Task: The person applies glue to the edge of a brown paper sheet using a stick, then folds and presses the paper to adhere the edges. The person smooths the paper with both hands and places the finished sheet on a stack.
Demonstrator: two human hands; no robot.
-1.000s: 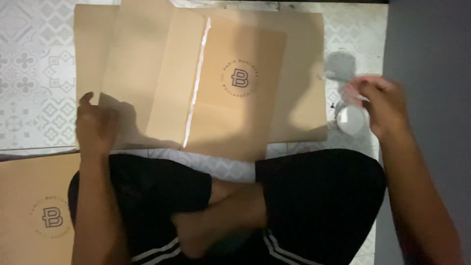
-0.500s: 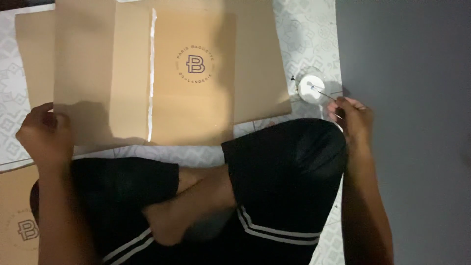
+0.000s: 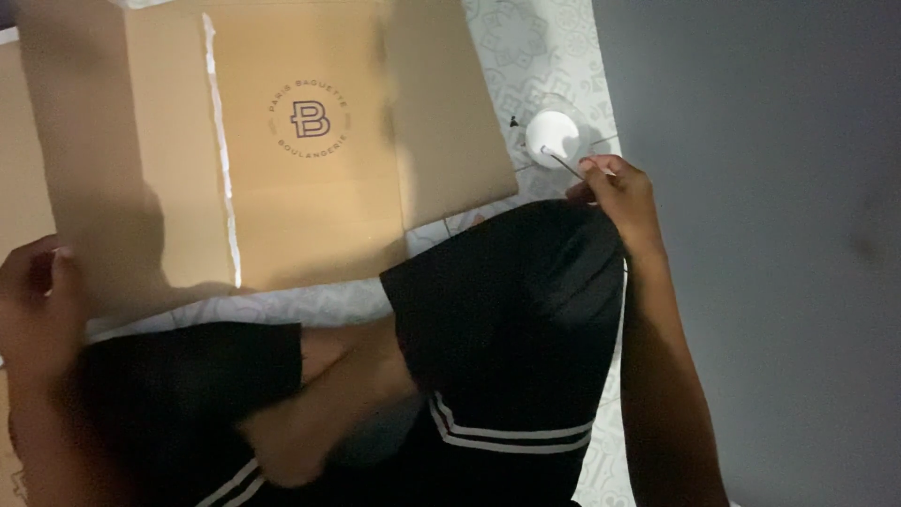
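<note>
A flat brown cardboard box [image 3: 141,141] with a round printed logo and a pale tape seam lies on the floor in front of my crossed legs. My left hand [image 3: 38,300] grips its near left edge. A small white round spool [image 3: 552,133] sits on the floor just past the box's right corner. My right hand [image 3: 615,192] is just below the spool, above my right knee. Its fingertips pinch a thin strand [image 3: 563,164] that runs up to the spool.
A white patterned mat [image 3: 526,47] lies under the box. Plain grey floor [image 3: 770,244] fills the right side. My legs in black shorts [image 3: 507,319] take up the near middle. More brown cardboard [image 3: 9,160] shows at the left edge.
My right hand has come off the spool and drawn back toward my knee with the strand pinched. The left hand stays on the box edge. The view has swung right.
</note>
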